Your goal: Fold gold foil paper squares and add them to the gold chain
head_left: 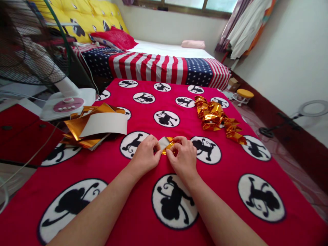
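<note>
A small piece of gold foil paper (164, 143), partly folded with its white side showing on the left, lies between my hands on the red cloth (143, 205). My left hand (147, 152) pinches its left edge between thumb and fingers. On the right side, my right hand (183, 155) has its thumb and fingertips closed on the gold part. A loose pile of gold and white sheets (102, 124) is to the left. Several folded gold foil pieces (211, 114) lie in a winding heap at the right.
A fan (68, 99) stands beyond the sheets at the left. Behind the cloth is a bed (153, 66) with a striped and starred cover. A yellow stool (245, 93) and a ring-topped stand (289, 119) are on the floor at the right.
</note>
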